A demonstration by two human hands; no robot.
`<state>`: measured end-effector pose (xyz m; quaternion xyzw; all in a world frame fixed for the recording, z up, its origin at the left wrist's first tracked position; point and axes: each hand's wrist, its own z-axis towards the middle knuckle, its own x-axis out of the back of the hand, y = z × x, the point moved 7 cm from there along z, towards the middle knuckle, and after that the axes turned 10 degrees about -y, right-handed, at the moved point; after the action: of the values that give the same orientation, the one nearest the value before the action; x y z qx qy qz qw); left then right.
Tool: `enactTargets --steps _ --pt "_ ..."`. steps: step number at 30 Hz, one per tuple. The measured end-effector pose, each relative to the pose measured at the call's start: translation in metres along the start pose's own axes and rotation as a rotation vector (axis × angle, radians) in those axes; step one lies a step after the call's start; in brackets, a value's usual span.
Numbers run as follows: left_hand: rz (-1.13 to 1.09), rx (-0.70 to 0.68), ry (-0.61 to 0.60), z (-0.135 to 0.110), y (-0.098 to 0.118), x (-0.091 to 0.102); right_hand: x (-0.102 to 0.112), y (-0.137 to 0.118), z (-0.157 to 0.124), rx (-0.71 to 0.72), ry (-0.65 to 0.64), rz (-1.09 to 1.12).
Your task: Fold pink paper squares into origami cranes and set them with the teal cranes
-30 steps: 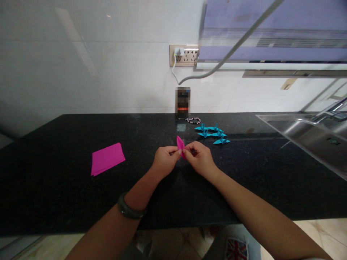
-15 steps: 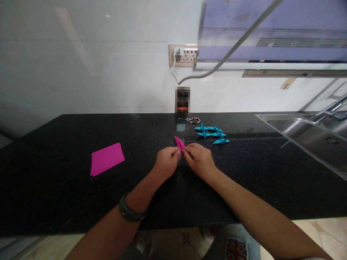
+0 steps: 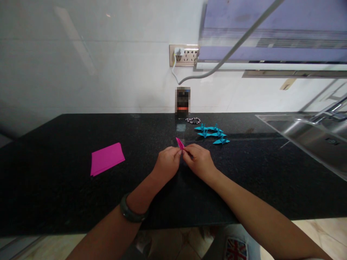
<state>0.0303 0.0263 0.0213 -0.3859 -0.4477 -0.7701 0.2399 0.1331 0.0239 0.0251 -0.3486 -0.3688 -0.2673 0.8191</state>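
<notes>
A small folded pink paper piece sticks up between my two hands over the black countertop. My left hand pinches it from the left, fingers closed. From the right, my right hand pinches it too, and most of the paper is hidden behind the fingers. A dark bangle sits on my left wrist. A stack of flat pink paper sheets lies on the counter to the left of my hands. Several blue paper cranes sit just beyond my right hand.
A bead bracelet and a small dark object stand by the white wall. Above them is a wall socket with a white plug and cable. A steel sink and tap occupy the right end.
The pink piece has been lowered and tilted; less of it shows above my fingers. Both hands have closed in together and sunk slightly toward the counter.
</notes>
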Motion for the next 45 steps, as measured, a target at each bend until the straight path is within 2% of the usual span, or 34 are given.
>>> enactTargets --steps 9,14,19,27,29,32,37,45 --pt "0.018 -0.006 0.044 -0.001 0.002 0.002 0.001 -0.001 0.0 0.003 0.025 -0.019" --pt "0.03 -0.022 0.071 -0.001 0.005 0.003 0.003 0.004 -0.001 -0.083 0.055 0.035" --pt "-0.017 -0.058 0.112 -0.002 0.005 0.009 0.004 0.011 0.0 -0.079 0.065 0.24" --pt "-0.173 -0.078 0.313 -0.007 0.001 0.023 -0.006 0.026 0.006 -0.086 -0.044 0.677" --pt "-0.194 -0.1 0.322 -0.008 0.002 0.024 -0.009 0.028 0.006 -0.099 -0.056 0.765" --pt "-0.235 -0.13 0.261 -0.006 0.004 0.022 -0.013 0.029 0.006 -0.107 -0.071 0.875" --pt "-0.287 -0.165 0.196 -0.005 0.007 0.019 -0.014 0.029 0.006 -0.102 -0.101 0.941" --pt "-0.207 -0.208 0.313 -0.008 0.009 0.024 -0.017 0.032 0.007 -0.134 -0.102 0.986"
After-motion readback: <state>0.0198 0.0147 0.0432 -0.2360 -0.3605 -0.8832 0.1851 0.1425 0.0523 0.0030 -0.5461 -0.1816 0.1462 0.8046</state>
